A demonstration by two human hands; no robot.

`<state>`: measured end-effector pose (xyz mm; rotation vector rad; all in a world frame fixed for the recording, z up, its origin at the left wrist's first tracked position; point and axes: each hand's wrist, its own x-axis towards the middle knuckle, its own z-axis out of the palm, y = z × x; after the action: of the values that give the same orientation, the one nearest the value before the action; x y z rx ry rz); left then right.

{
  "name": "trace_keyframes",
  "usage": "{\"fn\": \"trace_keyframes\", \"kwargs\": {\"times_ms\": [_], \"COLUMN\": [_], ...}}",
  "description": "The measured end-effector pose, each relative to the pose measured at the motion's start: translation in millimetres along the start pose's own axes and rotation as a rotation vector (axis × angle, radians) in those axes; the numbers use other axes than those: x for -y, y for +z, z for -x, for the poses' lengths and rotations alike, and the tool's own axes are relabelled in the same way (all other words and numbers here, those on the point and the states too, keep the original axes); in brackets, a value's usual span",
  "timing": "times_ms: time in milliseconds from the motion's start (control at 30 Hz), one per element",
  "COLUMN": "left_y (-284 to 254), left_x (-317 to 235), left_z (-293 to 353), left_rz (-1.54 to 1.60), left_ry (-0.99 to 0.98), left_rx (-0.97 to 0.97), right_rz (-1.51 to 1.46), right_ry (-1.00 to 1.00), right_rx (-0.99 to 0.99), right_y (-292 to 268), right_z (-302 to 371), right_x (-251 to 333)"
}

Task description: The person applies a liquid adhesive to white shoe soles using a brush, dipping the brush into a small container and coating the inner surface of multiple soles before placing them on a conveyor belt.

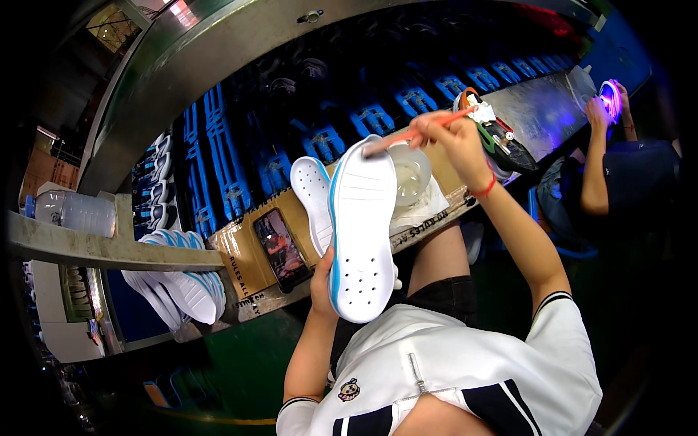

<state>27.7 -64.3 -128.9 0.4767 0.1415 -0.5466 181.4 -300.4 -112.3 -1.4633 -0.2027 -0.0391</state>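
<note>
A white shoe sole (pixel 361 225) with a blue side edge is held up by my left hand (pixel 323 282), which is closed around its left side near the heel. Small holes dot its lower part. My right hand (pixel 452 142) grips an orange-handled brush (pixel 418 133), its bristles touching the sole near the toe. Partly behind that sole lies another white sole (pixel 313 192) with holes. A translucent bowl (pixel 408 173) of pale liquid stands just right of the held sole, beside a white cloth or paper (pixel 427 207).
Cardboard (pixel 243 251) covers the bench, with a phone (pixel 281 251) on it. White-and-blue soles (pixel 185 280) are stacked at left, near a metal bar (pixel 109 243) and plastic bottle (pixel 76 211). Shoe parts (pixel 502 142) lie right. A co-worker's hands (pixel 600 110) hold a purple-lit sole.
</note>
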Motion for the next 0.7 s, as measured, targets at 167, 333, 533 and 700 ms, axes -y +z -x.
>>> {"fn": "trace_keyframes", "kwargs": {"times_ms": [167, 333, 533, 700], "left_y": [-21.5, -12.3, -28.0, -36.8], "left_x": [-1.0, -14.9, -18.2, -9.1], "left_z": [1.5, -12.9, -32.6, -33.7], "left_rz": [-0.143, -0.293, -0.392, -0.545], "left_ry": [0.097, 0.423, 0.691, 0.76], "left_rx": [-0.121, -0.246, -0.37, -0.52], "right_rz": [0.168, 0.158, 0.507, 0.019], "right_ry": [-0.178, -0.195, -0.494, 0.023], "right_rx": [0.059, 0.237, 0.302, 0.282], "right_y": [2.6, 32.4, 44.3, 56.8], "right_z": [0.7, 62.6, 102.3, 123.9], "right_x": [4.3, 9.9, 19.0, 22.6]}}
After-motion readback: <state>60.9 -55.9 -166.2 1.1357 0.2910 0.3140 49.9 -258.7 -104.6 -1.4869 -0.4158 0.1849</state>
